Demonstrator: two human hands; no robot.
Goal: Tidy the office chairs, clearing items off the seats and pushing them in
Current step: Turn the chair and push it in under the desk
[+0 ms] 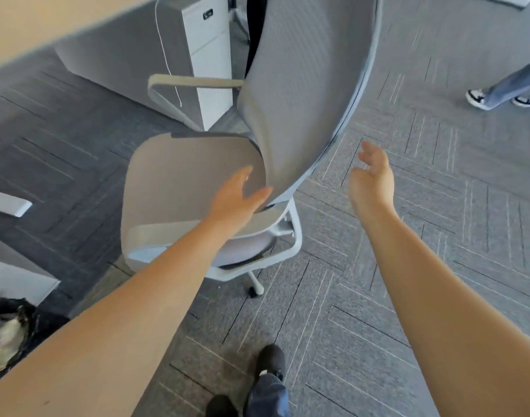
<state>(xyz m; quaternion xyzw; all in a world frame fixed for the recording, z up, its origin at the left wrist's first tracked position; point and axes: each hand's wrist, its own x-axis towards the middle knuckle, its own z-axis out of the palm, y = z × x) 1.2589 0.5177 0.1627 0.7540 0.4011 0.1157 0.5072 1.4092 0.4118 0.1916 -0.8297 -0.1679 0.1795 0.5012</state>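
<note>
While the office chair (197, 188) stands on the carpet (378, 296) beside the desk (47, 25), its seat bare, your left hand (236, 197) reaches open-fingered to the backrest's (302, 85) lower edge. Your right hand (372, 179) hovers open just right of the backrest, touching nothing.

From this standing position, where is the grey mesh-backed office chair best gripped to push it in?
Probably by the two side edges of the curved mesh backrest, coming from behind and above. The grey mesh-backed office chair has its back towards the person, the left hand open at one edge, the right hand open beside the other. The seat is empty.
</note>
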